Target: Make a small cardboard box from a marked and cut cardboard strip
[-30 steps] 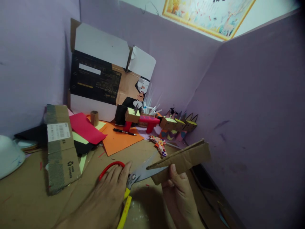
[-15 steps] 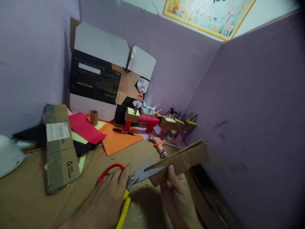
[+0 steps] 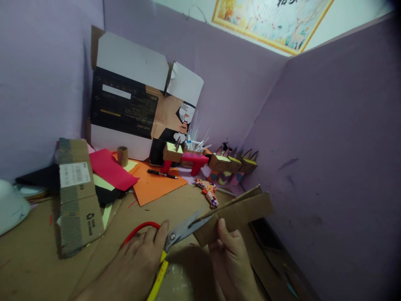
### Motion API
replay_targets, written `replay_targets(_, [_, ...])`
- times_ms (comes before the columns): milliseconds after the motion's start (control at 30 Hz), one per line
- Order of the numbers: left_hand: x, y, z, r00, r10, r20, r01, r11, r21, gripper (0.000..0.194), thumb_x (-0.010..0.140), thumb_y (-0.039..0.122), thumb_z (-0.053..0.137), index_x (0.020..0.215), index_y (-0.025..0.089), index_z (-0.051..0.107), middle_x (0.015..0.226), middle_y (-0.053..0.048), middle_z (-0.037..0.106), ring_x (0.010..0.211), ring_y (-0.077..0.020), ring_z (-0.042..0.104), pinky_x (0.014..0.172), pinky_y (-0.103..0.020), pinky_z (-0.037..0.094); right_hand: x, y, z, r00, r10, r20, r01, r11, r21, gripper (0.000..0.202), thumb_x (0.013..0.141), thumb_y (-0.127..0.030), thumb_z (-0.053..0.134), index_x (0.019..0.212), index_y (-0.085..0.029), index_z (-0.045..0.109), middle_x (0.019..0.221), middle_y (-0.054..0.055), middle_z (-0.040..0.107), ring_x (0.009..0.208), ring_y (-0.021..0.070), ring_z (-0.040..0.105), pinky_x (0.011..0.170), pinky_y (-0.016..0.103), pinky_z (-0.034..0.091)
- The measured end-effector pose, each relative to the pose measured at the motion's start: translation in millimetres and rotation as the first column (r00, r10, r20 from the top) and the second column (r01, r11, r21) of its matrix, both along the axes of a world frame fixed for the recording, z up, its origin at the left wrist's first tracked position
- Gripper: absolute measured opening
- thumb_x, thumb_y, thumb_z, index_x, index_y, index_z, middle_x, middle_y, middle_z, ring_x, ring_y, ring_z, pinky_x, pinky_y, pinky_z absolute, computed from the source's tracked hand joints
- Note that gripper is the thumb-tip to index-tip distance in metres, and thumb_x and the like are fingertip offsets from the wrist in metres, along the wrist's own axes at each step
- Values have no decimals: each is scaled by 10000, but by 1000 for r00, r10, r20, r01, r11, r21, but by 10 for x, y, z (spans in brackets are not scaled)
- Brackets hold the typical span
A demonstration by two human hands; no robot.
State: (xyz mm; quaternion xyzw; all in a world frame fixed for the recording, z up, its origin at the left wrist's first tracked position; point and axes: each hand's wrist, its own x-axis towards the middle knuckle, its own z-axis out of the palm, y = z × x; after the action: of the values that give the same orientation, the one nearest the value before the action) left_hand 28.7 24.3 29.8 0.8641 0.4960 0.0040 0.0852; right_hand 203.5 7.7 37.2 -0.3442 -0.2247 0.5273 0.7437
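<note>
My left hand (image 3: 144,253) is wrapped round the handles of a pair of scissors (image 3: 173,237) with red and yellow grips. The blades reach to the right and lie across the near end of a brown cardboard strip (image 3: 241,211), with a slit running along its upper edge. My right hand (image 3: 230,246) pinches that strip from below, thumb on the front face and fingers hidden behind it. Just beyond the blades lies a small flower-patterned piece (image 3: 209,192) on the table.
A cardboard piece with a label (image 3: 79,205) lies at left, beside red paper (image 3: 112,169) and orange paper (image 3: 156,184) with a pen (image 3: 162,174). A flattened box (image 3: 125,100) leans on the wall. Small cardboard animal figures (image 3: 219,162) stand at the back. A white bowl-like object (image 3: 12,209) sits far left.
The scissors and my left hand have shifted slightly left and down. The blades' overlap with the cardboard strip looks a little smaller. My right hand still holds the strip.
</note>
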Motion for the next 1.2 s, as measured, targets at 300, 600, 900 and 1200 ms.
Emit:
replay_targets(300, [-40,-27,-17,998,-46,52,48,998,-33,686,702,-71,238,1348,122,362,1103,-156,616,971,-255,605,818,-434,489,15,28,-38,1000,11,-3,-11,1000,5,178,630,-272,775,775,-188,715,780,30,749,740,180,689,742,298,520])
replay_targets(600, [53,-32,-109,998,-23,58,14,990,142,674,687,-67,263,1307,153,410,1002,-137,638,892,-250,615,744,-402,505,-34,-1,-45,999,30,20,-31,998,47,269,668,-337,742,890,-191,701,864,48,744,844,230,675,785,354,506])
replay_targets(900, [23,-9,-45,999,-34,-38,40,984,171,612,733,-46,234,1262,153,468,998,-154,643,846,-271,639,694,-415,519,-57,2,-52,999,35,-16,-34,998,57,361,646,-391,752,958,-221,687,875,34,741,885,232,664,806,360,499])
replay_targets(1200, [-11,-25,-26,992,-59,-112,81,977,195,628,731,-65,230,1257,159,491,940,-139,667,793,-252,654,671,-375,530,-64,11,-48,997,56,-44,-54,997,49,265,646,-349,759,860,-200,706,834,27,744,933,223,652,841,345,481])
